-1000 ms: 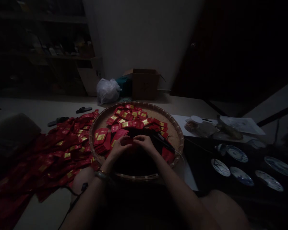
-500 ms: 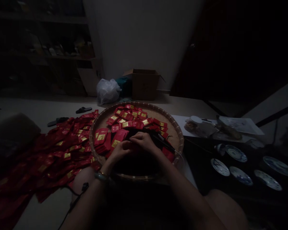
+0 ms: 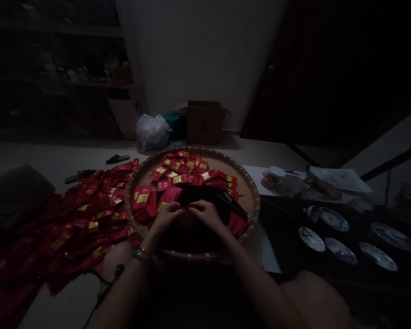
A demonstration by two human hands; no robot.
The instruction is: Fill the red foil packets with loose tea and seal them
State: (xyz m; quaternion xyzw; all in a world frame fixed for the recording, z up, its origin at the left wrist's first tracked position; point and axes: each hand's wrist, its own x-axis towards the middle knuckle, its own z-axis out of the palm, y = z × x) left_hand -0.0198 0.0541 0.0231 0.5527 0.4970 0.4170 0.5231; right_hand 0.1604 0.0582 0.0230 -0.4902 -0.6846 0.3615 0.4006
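Over the near half of a round bamboo tray [image 3: 251,183], my left hand [image 3: 169,214] and my right hand [image 3: 207,214] meet with fingertips pinched close together. What they pinch is lost in shadow; only a dark reddish patch shows beneath the fingers. Small red packets [image 3: 178,179] with gold labels lie scattered across the tray's far side. Stacked red packets [image 3: 142,201] sit left of my left hand. To the right of my right hand, a dark slim tool [image 3: 233,203] with a pale cord rests in the tray. Its kind is unclear.
A large heap of red packets [image 3: 85,219] covers the floor at left, near slippers [image 3: 118,159]. Behind the tray are a white plastic bag [image 3: 153,132] and an open cardboard box [image 3: 205,123]. Several patterned dishes [image 3: 340,251] lie on a dark surface at right.
My hands have come lower and nearer to me, and my right hand no longer overlaps the left; their fingertips now meet side by side. The view has shifted slightly.
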